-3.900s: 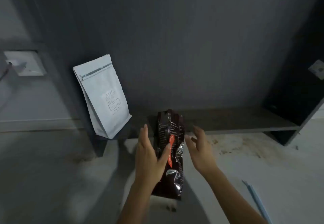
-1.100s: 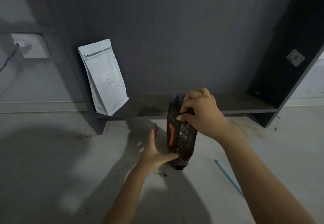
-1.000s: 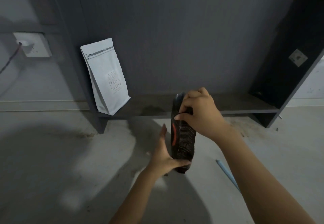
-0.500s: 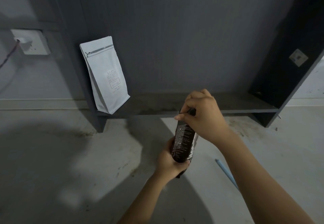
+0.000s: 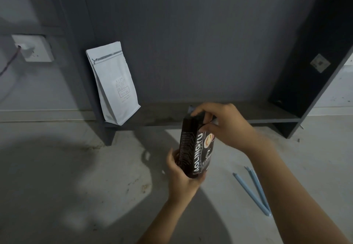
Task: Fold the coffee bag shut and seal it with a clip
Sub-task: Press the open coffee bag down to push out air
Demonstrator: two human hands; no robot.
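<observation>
- White capitals reading "AOLINGYU" run up the side of the dark coffee bag [image 5: 196, 148].
- The printed label on the white pouch [image 5: 112, 85] is too small to read.

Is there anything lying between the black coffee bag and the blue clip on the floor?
Nothing visible. The coffee bag is held up in both hands; the blue clip lies open on bare floor to its right, partly hidden by the right forearm.
</observation>
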